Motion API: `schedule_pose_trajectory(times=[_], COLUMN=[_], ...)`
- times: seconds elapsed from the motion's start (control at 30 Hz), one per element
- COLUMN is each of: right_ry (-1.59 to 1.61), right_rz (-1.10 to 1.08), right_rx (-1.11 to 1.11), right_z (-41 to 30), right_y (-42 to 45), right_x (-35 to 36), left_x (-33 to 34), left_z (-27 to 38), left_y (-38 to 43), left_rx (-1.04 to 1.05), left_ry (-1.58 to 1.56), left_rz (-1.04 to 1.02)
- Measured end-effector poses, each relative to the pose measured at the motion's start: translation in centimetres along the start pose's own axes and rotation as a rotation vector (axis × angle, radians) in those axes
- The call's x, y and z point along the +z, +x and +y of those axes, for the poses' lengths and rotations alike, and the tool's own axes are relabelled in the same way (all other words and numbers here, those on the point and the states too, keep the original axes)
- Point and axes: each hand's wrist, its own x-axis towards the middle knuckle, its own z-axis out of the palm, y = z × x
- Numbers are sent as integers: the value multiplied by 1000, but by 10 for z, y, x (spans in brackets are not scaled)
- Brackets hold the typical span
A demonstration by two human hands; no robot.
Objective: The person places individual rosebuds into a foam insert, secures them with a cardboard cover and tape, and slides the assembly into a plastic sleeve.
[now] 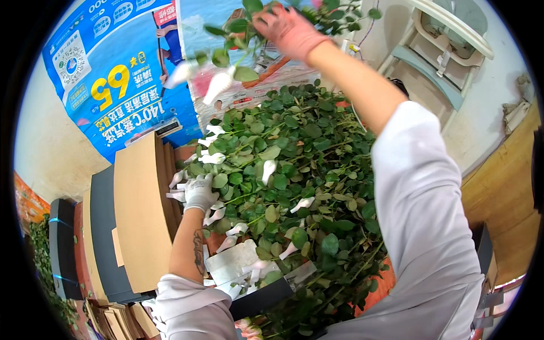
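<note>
My right hand (289,32), in a pink glove, is raised at the top, closed around leafy rose stems (244,40). Two flower heads in white foam net sleeves (220,84) hang at the left of those stems. My left hand (200,192), in a whitish glove, rests at the left edge of a big heap of leafy rose stems (297,140), among white-sleeved heads; whether it grips one is hidden. Other sleeved heads lie about the heap, such as one near its middle (269,171).
Cardboard sheets (140,212) stand left of the heap. Below lie a pale flat board (233,259) and a black strip (263,297). Printed posters (123,55) cover the wall behind. A child's high chair (429,68) is at the upper right. Pink roses (248,329) show at the bottom.
</note>
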Motion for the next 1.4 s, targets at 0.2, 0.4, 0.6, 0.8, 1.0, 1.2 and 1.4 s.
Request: schedule_pose_trajectory(times=[0.2, 0.4, 0.6, 0.8, 1.0, 1.2, 1.4], right_ry=[414, 649, 838, 704, 281, 669, 772], right_rz=[-311, -830, -1013, -355, 143, 392, -46], right_rx=[-249, -361, -297, 492, 1211, 1024, -108], right_z=[-180, -291, -253, -118, 193, 225, 71], right_y=[-49, -75, -60, -64, -175, -189, -170], right_x=[22, 28, 2, -2, -34, -181, -327], left_x=[-8, 9, 7, 13, -23, -22, -192], left_z=[11, 6, 15, 8, 47, 27, 89], left_y=[-22, -31, -38, -34, -28, -41, -202], left_rx=[149, 182, 23, 36, 20, 72, 735], left_ry=[144, 117, 59, 93, 349, 319, -1602], left_rz=[53, 123, -48, -9, -290, 56, -288])
